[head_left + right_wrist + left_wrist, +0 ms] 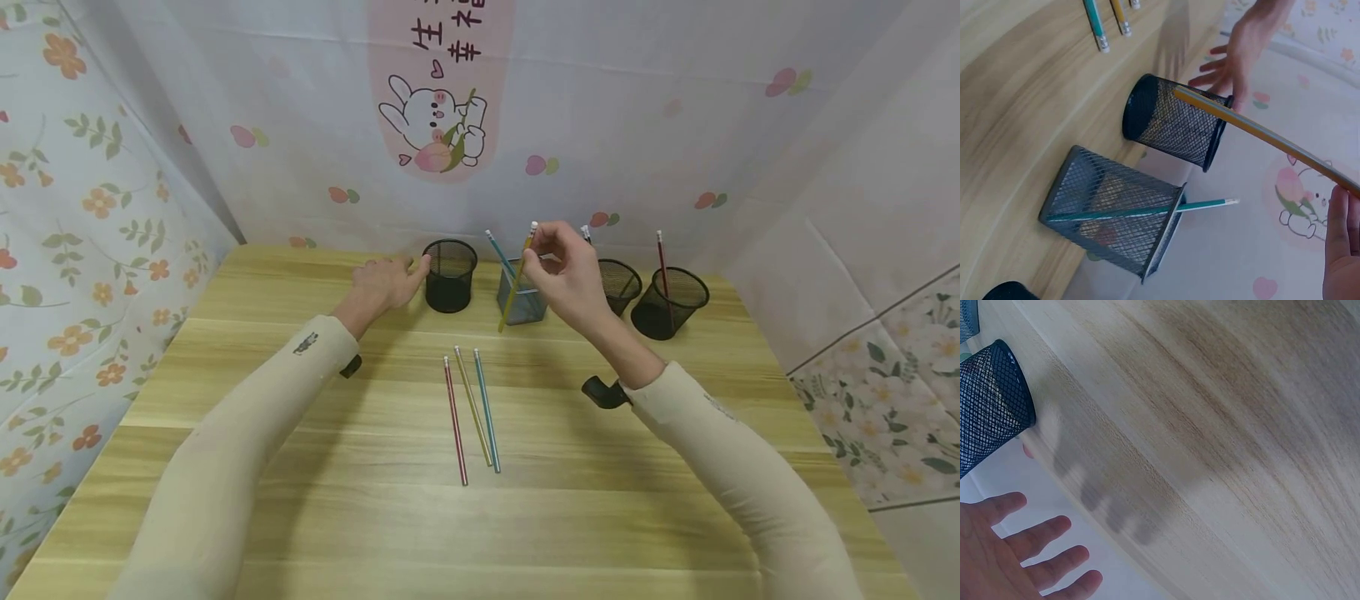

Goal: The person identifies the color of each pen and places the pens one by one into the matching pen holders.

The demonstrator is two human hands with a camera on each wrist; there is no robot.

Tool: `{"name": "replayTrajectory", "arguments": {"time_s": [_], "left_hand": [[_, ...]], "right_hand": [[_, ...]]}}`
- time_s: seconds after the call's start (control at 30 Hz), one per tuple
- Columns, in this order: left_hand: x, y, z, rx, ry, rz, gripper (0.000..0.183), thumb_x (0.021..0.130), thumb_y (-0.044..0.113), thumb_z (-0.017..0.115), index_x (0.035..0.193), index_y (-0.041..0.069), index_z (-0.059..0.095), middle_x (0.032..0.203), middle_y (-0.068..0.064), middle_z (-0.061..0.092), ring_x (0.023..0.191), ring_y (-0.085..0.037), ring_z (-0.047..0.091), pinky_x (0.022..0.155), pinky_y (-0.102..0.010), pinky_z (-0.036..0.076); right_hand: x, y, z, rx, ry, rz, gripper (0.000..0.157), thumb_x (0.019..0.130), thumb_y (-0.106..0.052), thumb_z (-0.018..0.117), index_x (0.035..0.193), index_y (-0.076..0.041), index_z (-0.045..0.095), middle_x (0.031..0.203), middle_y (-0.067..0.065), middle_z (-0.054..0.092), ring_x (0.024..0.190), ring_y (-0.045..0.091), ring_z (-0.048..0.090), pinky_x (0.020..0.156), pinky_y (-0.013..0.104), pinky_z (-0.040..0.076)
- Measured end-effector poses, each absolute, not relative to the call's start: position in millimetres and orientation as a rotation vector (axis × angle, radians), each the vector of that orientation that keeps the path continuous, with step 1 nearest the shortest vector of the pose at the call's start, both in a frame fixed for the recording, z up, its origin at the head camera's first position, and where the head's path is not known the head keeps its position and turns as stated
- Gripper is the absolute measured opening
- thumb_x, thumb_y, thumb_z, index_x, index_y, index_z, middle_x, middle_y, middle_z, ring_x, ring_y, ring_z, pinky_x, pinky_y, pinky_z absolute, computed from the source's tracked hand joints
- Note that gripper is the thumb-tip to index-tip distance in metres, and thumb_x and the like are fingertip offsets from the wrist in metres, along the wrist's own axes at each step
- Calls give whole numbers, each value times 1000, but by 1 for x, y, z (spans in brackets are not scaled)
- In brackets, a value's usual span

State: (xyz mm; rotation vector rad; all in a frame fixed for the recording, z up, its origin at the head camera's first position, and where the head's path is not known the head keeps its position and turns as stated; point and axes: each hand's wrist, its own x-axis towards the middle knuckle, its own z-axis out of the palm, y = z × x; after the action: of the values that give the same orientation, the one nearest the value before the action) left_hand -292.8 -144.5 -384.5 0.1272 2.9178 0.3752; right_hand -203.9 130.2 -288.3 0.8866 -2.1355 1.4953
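Observation:
My right hand [567, 271] pinches a yellow pencil [514, 292] near its eraser end. It hangs slanted, eraser up, in front of a grey square mesh holder [527, 309]; a teal pencil [1204, 205] leans inside that holder. To the left stands a round black mesh cup [448, 292] with no pencil showing in it. Beside this cup is my left hand [384, 283], fingers spread, thumb by the rim; whether it touches cannot be told. In the left wrist view the fingers [1047, 540] are extended and hold nothing.
On the table lie a red pencil [455, 421], another yellow pencil [473, 407] and a teal pencil [487, 412]. Right of the holder stand a black cup [621, 283], partly behind my hand, and another [652, 321] with a red pencil. A white curtain [300, 125] hangs behind.

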Motion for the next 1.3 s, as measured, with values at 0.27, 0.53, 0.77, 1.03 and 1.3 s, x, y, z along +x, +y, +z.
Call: {"name": "replayTrajectory", "arguments": {"time_s": [0.27, 0.53, 0.77, 1.03, 1.3], "left_hand": [[-294, -145, -386, 124, 2915, 385, 87, 100, 69, 3, 160, 15, 36, 156, -23, 39, 137, -50, 36, 103, -68, 31], [-293, -144, -385, 124, 2909, 374, 87, 100, 69, 2, 160, 16, 34, 156, -24, 38, 136, -51, 37, 103, -67, 32], [-293, -143, -384, 132, 2916, 367, 88, 100, 70, 2, 160, 15, 35, 156, -24, 38, 136, -51, 37, 102, -67, 33], [-292, -144, -385, 136, 2922, 358, 87, 100, 68, 2, 160, 14, 35, 155, -25, 38, 135, -52, 38, 100, -67, 35], [-293, -145, -386, 129, 2918, 358, 85, 101, 67, 4, 160, 15, 35, 155, -24, 38, 135, -52, 37, 101, -68, 33]], "right_hand": [[-213, 113, -282, 904, -2063, 1455, 11, 90, 20, 57, 100, 19, 55, 94, 29, 60, 84, 32, 64, 71, 30, 54], [-221, 96, -276, 909, -2003, 1457, 11, 90, 20, 57, 101, 20, 55, 95, 31, 59, 85, 37, 63, 74, 38, 56], [-226, 88, -275, 889, -1963, 1494, 9, 92, 18, 56, 100, 19, 54, 95, 28, 58, 84, 36, 63, 73, 33, 55], [-237, 77, -277, 858, -1871, 1523, 10, 93, 19, 55, 103, 20, 54, 94, 29, 58, 85, 42, 63, 74, 37, 57], [-245, 67, -282, 818, -1861, 1517, 13, 92, 19, 55, 105, 21, 53, 95, 31, 57, 88, 41, 63, 75, 51, 56]]}}
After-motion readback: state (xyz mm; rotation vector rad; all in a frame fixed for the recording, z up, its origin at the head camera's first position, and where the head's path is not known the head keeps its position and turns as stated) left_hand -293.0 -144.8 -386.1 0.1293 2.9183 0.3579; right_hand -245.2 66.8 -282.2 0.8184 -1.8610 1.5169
